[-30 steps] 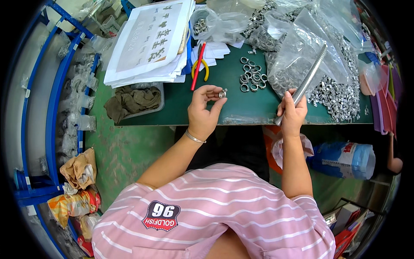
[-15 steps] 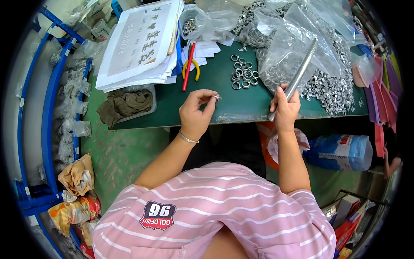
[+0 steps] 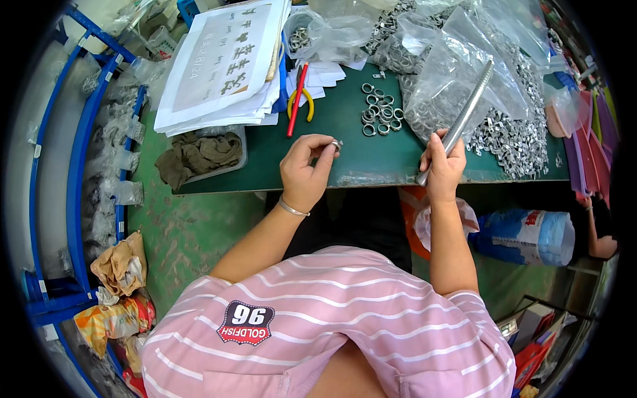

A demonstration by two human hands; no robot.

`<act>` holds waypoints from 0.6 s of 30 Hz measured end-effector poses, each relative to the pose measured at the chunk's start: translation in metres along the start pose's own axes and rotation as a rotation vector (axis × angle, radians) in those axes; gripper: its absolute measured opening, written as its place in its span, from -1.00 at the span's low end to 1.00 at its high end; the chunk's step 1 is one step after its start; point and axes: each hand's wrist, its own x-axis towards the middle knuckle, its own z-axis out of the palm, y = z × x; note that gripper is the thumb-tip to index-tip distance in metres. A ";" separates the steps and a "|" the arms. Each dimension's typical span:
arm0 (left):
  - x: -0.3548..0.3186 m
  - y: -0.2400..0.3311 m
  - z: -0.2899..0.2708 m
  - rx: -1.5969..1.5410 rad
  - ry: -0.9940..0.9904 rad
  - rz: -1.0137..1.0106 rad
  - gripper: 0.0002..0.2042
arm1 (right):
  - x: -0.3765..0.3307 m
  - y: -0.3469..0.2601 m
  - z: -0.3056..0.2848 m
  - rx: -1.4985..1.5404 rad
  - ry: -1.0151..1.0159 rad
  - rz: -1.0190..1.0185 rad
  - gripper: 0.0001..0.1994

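My left hand [image 3: 305, 171] pinches a small metal ring [image 3: 337, 144] between thumb and fingertips, just above the front of the green table [image 3: 361, 154]. To its right, my right hand [image 3: 443, 167] is wrapped round the thick end of a tapered metal ring mandrel [image 3: 468, 109]. The mandrel slants away from me to the right, over a clear plastic bag [image 3: 438, 99] of metal pieces. Between the hands and farther back lies a cluster of metal rings [image 3: 382, 114]. The ring and the mandrel are apart.
Red-and-yellow-handled pliers [image 3: 298, 99], a stack of papers [image 3: 219, 73] and a tub with a brown cloth [image 3: 202, 156] lie at the left. Loose metal parts [image 3: 507, 146] cover the right side. Blue shelving [image 3: 76, 166] stands at far left.
The whole view has shifted slightly to the right. Both hands keep their grips, and the ring looks turned a little in my left fingers.
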 end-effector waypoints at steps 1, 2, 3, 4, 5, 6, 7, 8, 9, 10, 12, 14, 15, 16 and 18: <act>0.001 0.000 -0.002 0.021 -0.003 0.037 -0.91 | 0.000 0.000 0.001 0.004 0.003 -0.004 -0.88; 0.003 0.000 -0.004 0.041 -0.005 0.073 -0.91 | -0.001 0.000 0.001 0.008 0.007 -0.009 -0.88; 0.003 0.000 -0.006 0.065 -0.005 0.110 -0.90 | 0.000 0.001 0.002 0.006 -0.007 -0.013 -0.88; 0.003 0.002 -0.007 0.003 0.031 0.064 -0.90 | 0.000 0.000 0.002 -0.004 -0.004 -0.013 -0.88; 0.003 0.005 -0.005 -0.058 0.067 0.018 -0.90 | 0.000 -0.002 0.002 -0.015 0.000 -0.012 -0.88; 0.005 0.009 -0.004 -0.120 0.104 -0.024 -0.90 | 0.000 -0.003 0.003 -0.023 0.002 -0.014 -0.88; 0.006 0.013 -0.004 -0.203 0.130 -0.086 -0.90 | 0.000 -0.003 0.003 -0.037 0.005 -0.009 -0.88; 0.007 0.018 -0.004 -0.287 0.157 -0.148 -0.90 | -0.001 -0.003 0.004 -0.034 0.012 -0.010 -0.88; 0.010 0.023 -0.004 -0.374 0.191 -0.205 -0.90 | -0.001 -0.003 0.004 -0.034 0.012 -0.013 -0.88; 0.013 0.029 -0.005 -0.460 0.196 -0.236 -0.90 | 0.000 -0.002 0.004 -0.033 0.011 -0.016 -0.88; 0.021 0.042 -0.006 -0.637 0.205 -0.288 -0.89 | -0.002 -0.001 0.002 -0.022 0.020 -0.012 -0.87; 0.026 0.054 -0.008 -0.683 0.211 -0.275 -0.89 | -0.002 0.000 0.002 -0.025 0.013 -0.007 -0.87; 0.028 0.059 -0.008 -0.701 0.215 -0.267 -0.89 | -0.001 0.001 0.000 -0.024 0.015 -0.004 -0.88; 0.031 0.065 -0.007 -0.722 0.213 -0.253 -0.89 | -0.002 -0.003 0.001 -0.043 0.014 -0.001 -0.88; 0.034 0.076 -0.010 -0.743 0.229 -0.232 -0.89 | 0.000 0.001 -0.001 -0.030 -0.001 -0.022 -0.88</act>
